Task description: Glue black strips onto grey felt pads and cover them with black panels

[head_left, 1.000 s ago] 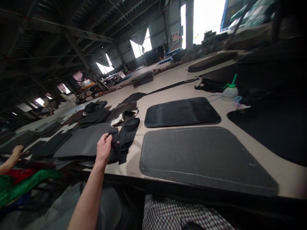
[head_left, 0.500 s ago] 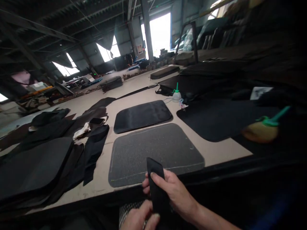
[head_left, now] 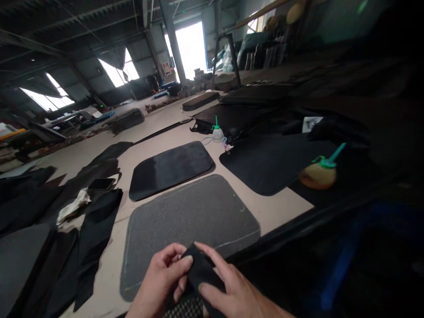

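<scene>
Between my two hands is a narrow black strip (head_left: 202,269), perhaps leather, held over the table's near edge. My left hand (head_left: 162,276) pinches its upper left corner between thumb and fingers. Along the strip's right side lies my right hand (head_left: 232,285), its thumb on the face and its fingers at the far edge. The strip's lower end runs out of view. Just beyond my hands a grey rounded panel (head_left: 185,216) with pale marked lines lies flat. A shiny black rounded panel (head_left: 172,168) rests behind it.
A yellowish squeeze bottle (head_left: 318,176) with a green spout stands at right on dark sheets; a white squeeze bottle (head_left: 217,134) stands farther back. At left are black pieces (head_left: 96,238), a phone (head_left: 102,183) and a crumpled pale cloth (head_left: 73,206).
My left hand has risen from the strip's lower end to its top corner. My right hand has shifted lower with the strip. The view has turned right.
</scene>
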`<action>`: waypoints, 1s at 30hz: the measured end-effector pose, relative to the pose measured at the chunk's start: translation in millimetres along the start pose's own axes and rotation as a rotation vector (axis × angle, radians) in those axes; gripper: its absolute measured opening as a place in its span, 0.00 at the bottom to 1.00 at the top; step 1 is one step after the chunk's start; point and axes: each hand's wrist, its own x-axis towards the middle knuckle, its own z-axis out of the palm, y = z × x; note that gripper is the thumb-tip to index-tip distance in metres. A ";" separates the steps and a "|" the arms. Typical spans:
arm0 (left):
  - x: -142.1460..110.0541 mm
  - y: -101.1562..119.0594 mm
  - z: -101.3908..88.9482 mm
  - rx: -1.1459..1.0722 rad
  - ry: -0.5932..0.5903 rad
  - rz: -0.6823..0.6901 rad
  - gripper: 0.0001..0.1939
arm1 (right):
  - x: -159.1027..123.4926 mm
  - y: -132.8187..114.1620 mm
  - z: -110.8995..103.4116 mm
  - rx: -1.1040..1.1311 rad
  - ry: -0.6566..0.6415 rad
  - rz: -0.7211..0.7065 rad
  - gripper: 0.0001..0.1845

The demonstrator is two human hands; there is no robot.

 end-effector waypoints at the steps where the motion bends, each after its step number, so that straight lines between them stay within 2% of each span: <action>1: 8.2 6.3 -1.1 0.045 0.012 0.017 0.19 | -1.8 2.5 -1.9 -0.001 0.038 0.005 0.37; 6: 61.5 44.1 -11.7 0.345 0.088 0.175 0.19 | -12.2 17.4 -16.7 -0.062 0.195 -0.033 0.32; 12: 142.4 72.3 -11.5 1.015 0.325 0.574 0.12 | -10.1 32.0 -35.2 -0.175 0.351 0.010 0.23; 14: 165.5 77.5 -6.8 1.136 0.361 0.635 0.10 | -4.2 32.0 -40.3 -0.134 0.349 0.037 0.22; 17: 192.6 82.5 -1.0 1.202 0.389 0.643 0.08 | 6.4 30.2 -46.1 -0.032 0.361 0.086 0.19; 22: 216.5 85.2 -1.1 1.318 0.419 0.637 0.06 | 17.4 31.5 -50.7 -0.075 0.410 0.033 0.13; 30: 221.5 83.3 -4.5 1.392 0.404 0.647 0.07 | 18.3 32.6 -50.9 -0.098 0.391 -0.006 0.10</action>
